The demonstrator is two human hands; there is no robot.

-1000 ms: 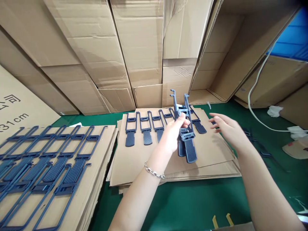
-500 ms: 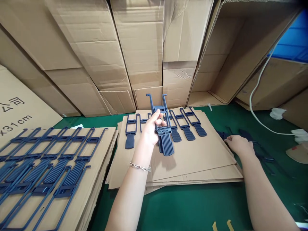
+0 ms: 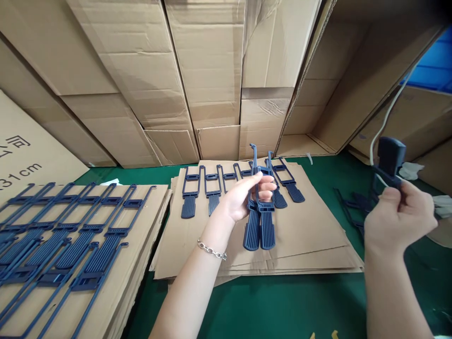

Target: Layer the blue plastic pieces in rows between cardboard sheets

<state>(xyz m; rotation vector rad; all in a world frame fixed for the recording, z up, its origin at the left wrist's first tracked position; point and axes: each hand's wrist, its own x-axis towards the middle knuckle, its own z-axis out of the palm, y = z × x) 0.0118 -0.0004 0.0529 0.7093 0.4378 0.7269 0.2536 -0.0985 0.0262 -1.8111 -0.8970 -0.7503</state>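
Green bench, cardboard backdrop: right hand raised with part

A green bench (image 3: pixel 264 301) extends in front of upright cardboard (image 3: pixel 134 70). Relative to the preceding view, the right hand (image 3: pixel 400 221) is lifted from the bench at the right. Its thumb and fingers now pinch a dark blue part (image 3: pixel 391 153), held with its broad end upward, above loose dark parts (image 3: pixel 358 202).

The left hand (image 3: pixel 243 195) is displaced to the right. Its fingers remain closed around the held frames (image 3: pixel 267 228); their two ribbed paddles, previously overlapping, now hang side by side. These frames are held over the middle cardboard sheets (image 3: pixel 300 235).

A row of blue frames (image 3: pixel 189 205) lies along the far part of the middle sheets, paddles toward the camera. The second paddle from the left, previously covered by the left hand, is now exposed. At the left, additional frames (image 3: pixel 86 282) lie on the left cardboard stack (image 3: pixel 143 230).
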